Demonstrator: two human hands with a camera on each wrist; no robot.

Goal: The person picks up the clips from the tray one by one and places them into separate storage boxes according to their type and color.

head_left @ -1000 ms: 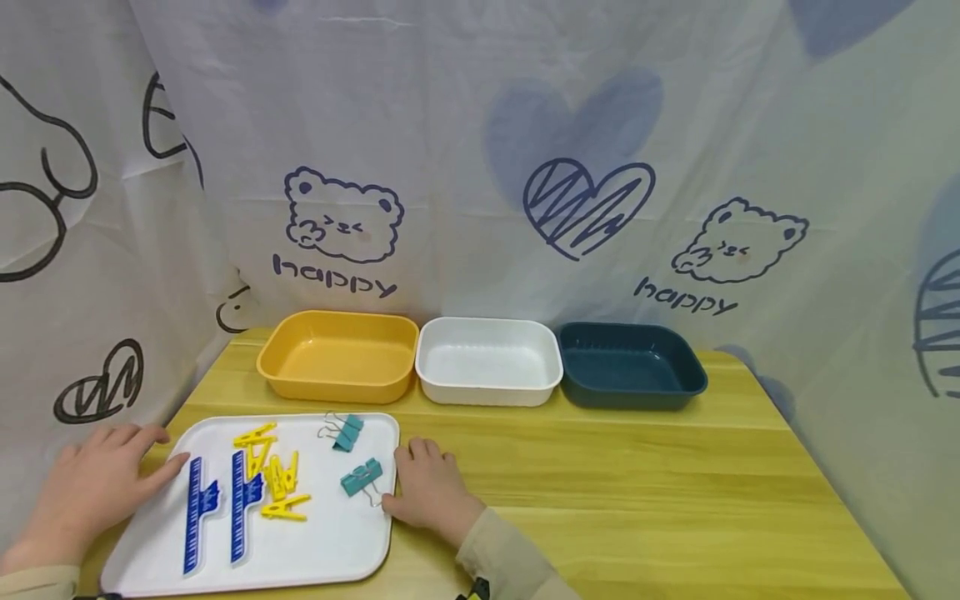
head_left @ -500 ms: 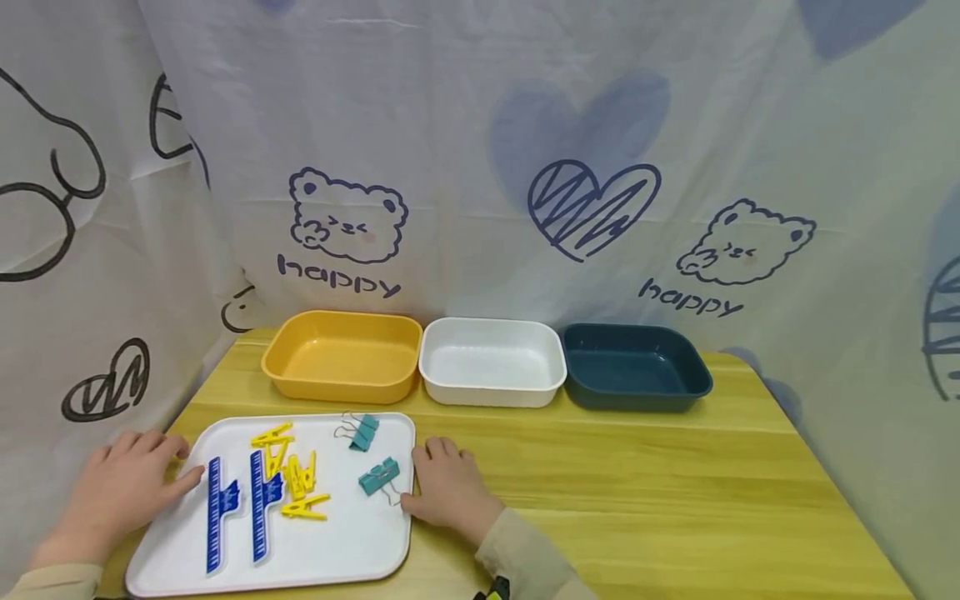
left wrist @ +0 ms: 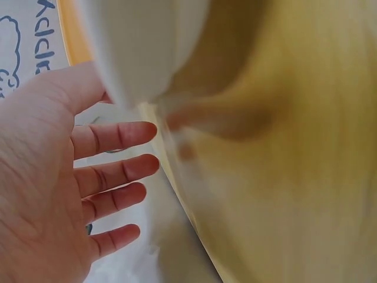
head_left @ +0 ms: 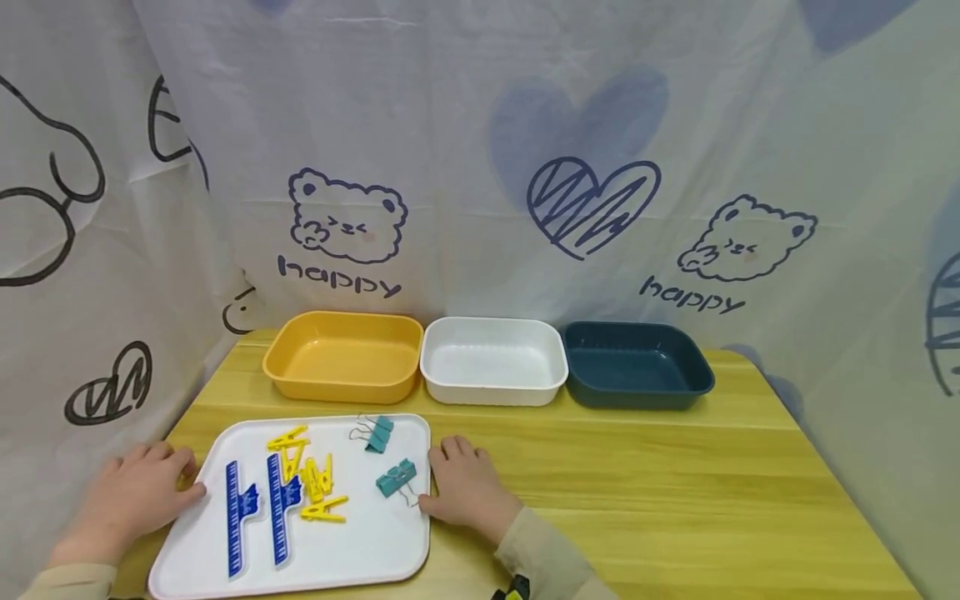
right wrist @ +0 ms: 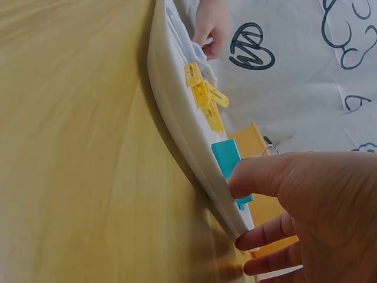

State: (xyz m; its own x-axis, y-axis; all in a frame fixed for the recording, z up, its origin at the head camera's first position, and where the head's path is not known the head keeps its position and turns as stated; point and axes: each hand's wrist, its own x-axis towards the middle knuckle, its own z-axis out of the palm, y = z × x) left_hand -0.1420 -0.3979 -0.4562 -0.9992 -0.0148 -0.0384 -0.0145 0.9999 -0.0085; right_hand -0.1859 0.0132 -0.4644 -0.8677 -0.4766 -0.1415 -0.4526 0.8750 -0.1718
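Note:
A white tray (head_left: pixel 360 550) lies on the wooden table between my two hands. On its left part are two blue clips with ruler-like edges (head_left: pixel 235 525). Several yellow clothespins (head_left: pixel 322 510) lie near the middle, and two teal binder clips (head_left: pixel 396 477) on the right. My left hand (head_left: pixel 138 492) is at the tray's left edge, thumb at the rim; in the left wrist view its fingers (left wrist: pixel 121 135) extend apart from one another. My right hand (head_left: pixel 468 487) touches the right rim with thumb and fingertips, as the right wrist view shows, beside a binder clip (right wrist: pixel 227 158).
Behind the tray, a yellow basin (head_left: pixel 341 390), a white basin (head_left: pixel 495 396) and a dark blue basin (head_left: pixel 637 398) stand in a row along the back of the table (head_left: pixel 637 500). A printed curtain (head_left: pixel 465 167) hangs behind and at both sides.
The tray has slid to the right relative to the basins, carrying its clips along. Both hands have moved right with it, staying at its two sides. The head view has shifted slightly.

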